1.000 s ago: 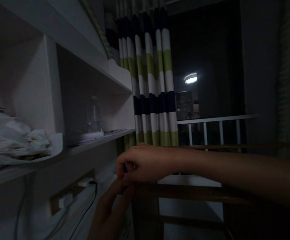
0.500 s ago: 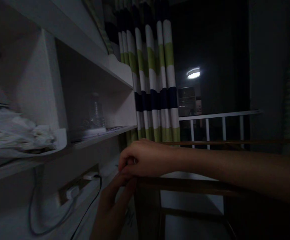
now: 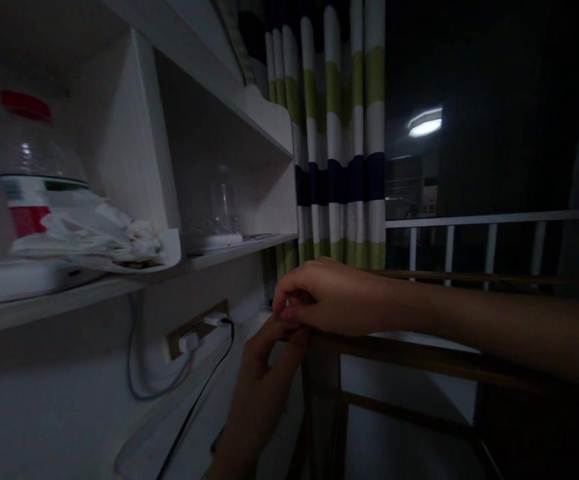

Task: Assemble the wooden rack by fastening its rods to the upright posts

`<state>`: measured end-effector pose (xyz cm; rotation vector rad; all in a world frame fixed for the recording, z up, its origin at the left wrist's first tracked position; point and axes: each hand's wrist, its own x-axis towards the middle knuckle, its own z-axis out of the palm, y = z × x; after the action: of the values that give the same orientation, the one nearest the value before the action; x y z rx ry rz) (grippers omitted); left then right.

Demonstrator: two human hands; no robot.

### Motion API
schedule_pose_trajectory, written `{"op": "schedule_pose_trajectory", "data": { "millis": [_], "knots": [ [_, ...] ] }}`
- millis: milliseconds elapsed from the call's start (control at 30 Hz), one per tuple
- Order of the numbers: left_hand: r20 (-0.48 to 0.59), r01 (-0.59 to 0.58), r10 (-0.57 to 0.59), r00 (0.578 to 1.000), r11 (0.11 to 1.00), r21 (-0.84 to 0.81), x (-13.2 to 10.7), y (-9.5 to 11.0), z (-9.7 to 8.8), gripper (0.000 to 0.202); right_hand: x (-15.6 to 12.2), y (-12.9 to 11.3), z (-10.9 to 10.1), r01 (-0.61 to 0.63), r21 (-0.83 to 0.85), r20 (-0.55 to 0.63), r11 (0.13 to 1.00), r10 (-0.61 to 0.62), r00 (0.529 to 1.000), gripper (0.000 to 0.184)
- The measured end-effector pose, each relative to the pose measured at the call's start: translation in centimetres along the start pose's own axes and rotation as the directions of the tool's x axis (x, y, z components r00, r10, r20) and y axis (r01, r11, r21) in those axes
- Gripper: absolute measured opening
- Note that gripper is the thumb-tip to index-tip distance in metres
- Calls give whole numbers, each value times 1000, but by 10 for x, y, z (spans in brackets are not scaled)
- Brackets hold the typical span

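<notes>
The room is dim. My right hand [image 3: 332, 297] reaches in from the right, its fingers curled together in a pinch at the end of a dark wooden rail [image 3: 419, 357]. Whatever they hold is too small and dark to name. My left hand [image 3: 264, 380] comes up from below, and its fingertips meet the right hand's fingers at the rail's corner. Its fingers are bent and pressed together there. The spot where both hands meet is hidden by the fingers.
White shelves [image 3: 119, 283] run along the left wall with a crumpled plastic bag [image 3: 94, 233], a red-capped jar [image 3: 29, 167] and a clear bottle [image 3: 222, 200]. Below are a wall socket with plugs [image 3: 199, 330] and cables. A striped curtain [image 3: 339, 153] and a white railing [image 3: 489, 220] stand behind.
The view has swung left and downward, so the shelves and the red-capped jar show more. Both hands stay together at the rail's corner, shifted right and up in the picture.
</notes>
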<state>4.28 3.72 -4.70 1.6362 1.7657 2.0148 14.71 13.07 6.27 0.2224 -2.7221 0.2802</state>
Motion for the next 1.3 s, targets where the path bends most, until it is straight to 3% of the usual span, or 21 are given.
{"op": "schedule_pose_trajectory", "data": {
  "millis": [467, 867, 1100, 1300],
  "knots": [
    [-17, -45, 44, 999, 997, -68, -1, 5, 1, 12, -10, 5, 21, 177, -134, -189, 975, -201, 961, 10],
    [30, -123, 124, 992, 991, -48, 0, 3, 5, 14, -16, 4, 26, 24, 73, -239, 997, -5, 971, 16],
    [-33, -174, 174, 984, 985, -6, 4, 8, 7, 15, -15, 3, 25, 46, 19, -198, 999, -42, 979, 19],
    [-52, -189, 191, 980, 981, 31, 2, 7, 10, 3, -17, 4, 23, 55, 5, -263, 999, -51, 963, 9]
  ]
}}
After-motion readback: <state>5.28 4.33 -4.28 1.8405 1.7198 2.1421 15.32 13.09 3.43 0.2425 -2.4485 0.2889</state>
